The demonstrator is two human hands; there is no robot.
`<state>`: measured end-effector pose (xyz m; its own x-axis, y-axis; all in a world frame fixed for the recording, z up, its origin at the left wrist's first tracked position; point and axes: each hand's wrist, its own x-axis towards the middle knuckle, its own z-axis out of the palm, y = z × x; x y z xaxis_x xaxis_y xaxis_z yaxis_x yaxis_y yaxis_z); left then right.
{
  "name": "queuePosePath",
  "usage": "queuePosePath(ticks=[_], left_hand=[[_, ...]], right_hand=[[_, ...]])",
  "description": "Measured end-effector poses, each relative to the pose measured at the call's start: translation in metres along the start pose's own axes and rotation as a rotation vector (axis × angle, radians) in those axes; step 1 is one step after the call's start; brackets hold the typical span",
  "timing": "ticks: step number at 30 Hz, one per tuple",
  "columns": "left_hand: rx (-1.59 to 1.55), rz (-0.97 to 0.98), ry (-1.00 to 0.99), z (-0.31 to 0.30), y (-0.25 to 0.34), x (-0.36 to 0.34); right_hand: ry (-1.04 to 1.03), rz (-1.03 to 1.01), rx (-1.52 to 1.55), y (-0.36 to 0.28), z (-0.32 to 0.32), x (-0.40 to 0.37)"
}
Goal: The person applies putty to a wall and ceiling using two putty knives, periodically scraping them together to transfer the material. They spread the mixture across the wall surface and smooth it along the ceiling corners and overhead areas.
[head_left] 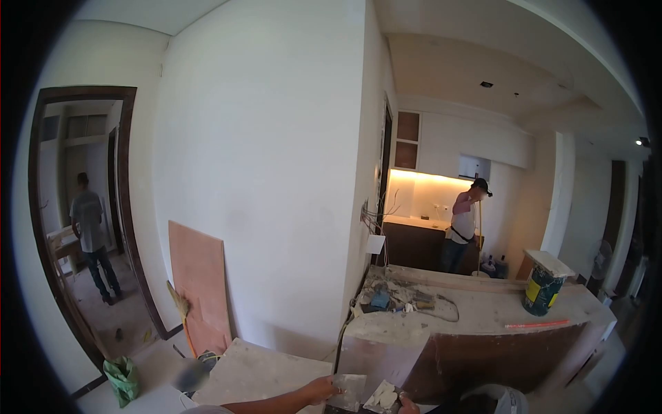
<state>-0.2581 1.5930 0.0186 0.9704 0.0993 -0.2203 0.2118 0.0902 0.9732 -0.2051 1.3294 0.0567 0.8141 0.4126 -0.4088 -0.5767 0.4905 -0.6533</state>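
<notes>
At the bottom centre my left hand (318,390) is closed on a flat, pale scraper blade (349,390). Just to its right, my right hand (408,404) is partly cut off by the lower frame edge. Its fingers are closed at the edge of a flat tool bearing a lump of whitish putty (381,398). The blade and the putty are close to each other. A dusty pale board (258,372) lies behind my left forearm.
A dusty counter (483,297) holds tools, a blue item (380,299), a red strip (538,324) and a green bucket (543,290). One person (463,224) stands behind it with a pole; another (88,221) stands beyond the left doorway. A pink board (198,276) leans on the wall.
</notes>
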Motion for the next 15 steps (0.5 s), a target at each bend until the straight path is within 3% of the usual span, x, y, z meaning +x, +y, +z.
queuePosePath(ticks=[2, 4, 5, 8, 10, 11, 12, 14, 15], left_hand=[[0.417, 0.040, 0.047, 0.009, 0.024, -0.004], [0.600, -0.005, 0.099, 0.039, 0.060, -0.023], [0.692, -0.030, 0.125, 0.053, 0.070, -0.027], [0.879, 0.327, 0.170, 0.067, 0.018, 0.010], [0.739, 0.123, 0.222, 0.091, 0.042, 0.002], [0.667, 0.017, 0.244, 0.101, 0.058, -0.001], [0.752, 0.067, 0.294, 0.096, 0.059, 0.012], [0.806, 0.101, 0.361, 0.099, 0.072, 0.014], [0.861, 0.134, 0.390, 0.098, 0.075, 0.018]], right_hand=[[-0.008, -0.075, -0.029, 0.000, -0.021, 0.021], [-0.021, -0.255, -0.173, -0.001, -0.053, 0.048], [-0.041, -0.253, -0.232, -0.006, -0.067, 0.063], [-0.047, -0.190, -0.293, -0.030, -0.095, 0.088], [0.036, -0.089, -0.193, -0.075, -0.071, 0.056], [-0.056, -0.135, -0.132, -0.080, -0.084, 0.080], [-0.139, -0.176, -0.070, -0.090, -0.082, 0.084], [-0.051, -0.250, -0.277, -0.103, -0.100, 0.107], [-0.042, -0.154, -0.330, -0.130, -0.077, 0.076]])
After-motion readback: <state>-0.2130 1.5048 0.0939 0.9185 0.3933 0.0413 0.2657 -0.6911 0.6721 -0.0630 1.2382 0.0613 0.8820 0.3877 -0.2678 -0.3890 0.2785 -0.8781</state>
